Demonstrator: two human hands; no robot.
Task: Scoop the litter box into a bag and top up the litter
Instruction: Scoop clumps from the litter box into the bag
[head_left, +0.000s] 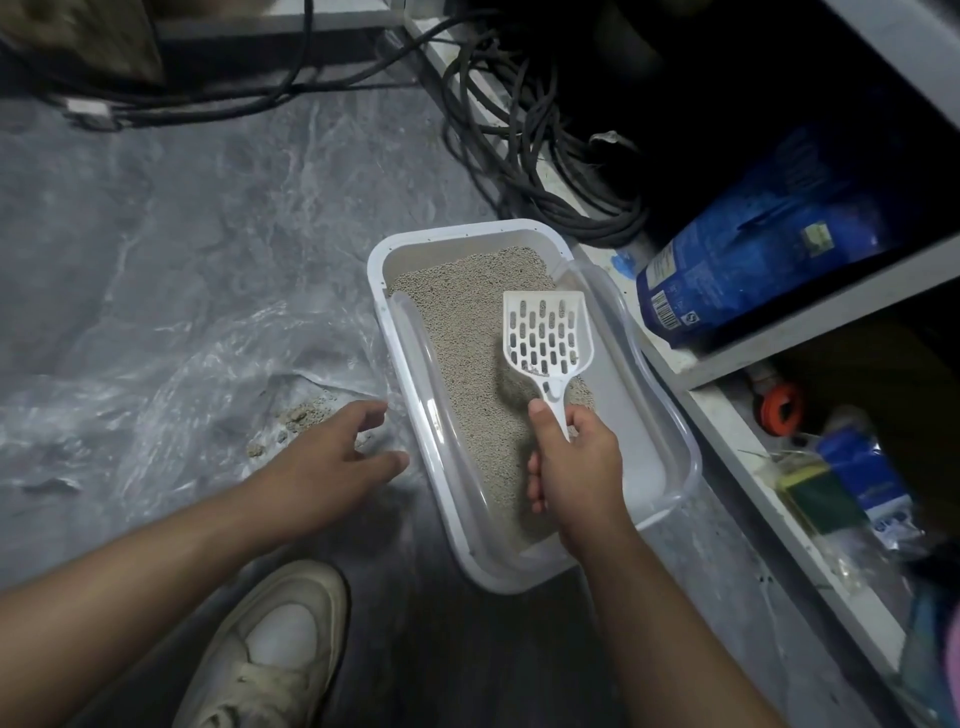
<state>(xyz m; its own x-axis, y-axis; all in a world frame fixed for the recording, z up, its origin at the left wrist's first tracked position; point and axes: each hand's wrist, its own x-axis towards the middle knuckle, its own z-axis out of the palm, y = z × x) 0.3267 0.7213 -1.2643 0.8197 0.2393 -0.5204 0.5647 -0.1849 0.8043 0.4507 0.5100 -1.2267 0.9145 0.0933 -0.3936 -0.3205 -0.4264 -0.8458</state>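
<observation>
The right hand (571, 467) grips the white slotted plastic scoop (548, 343) above the grey litter (467, 332) inside the white rectangular litter box (395, 249). The left hand (332, 457), fingers loosely spread, reaches over the clear plastic bag (182, 395) beside the box.

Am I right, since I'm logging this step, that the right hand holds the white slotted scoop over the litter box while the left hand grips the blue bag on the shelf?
Not quite. The head view shows the left hand open, reaching toward the clear plastic bag on the floor, not gripping the blue bag on the shelf. The rest holds: the right hand holds the white slotted scoop over the litter box.
</observation>
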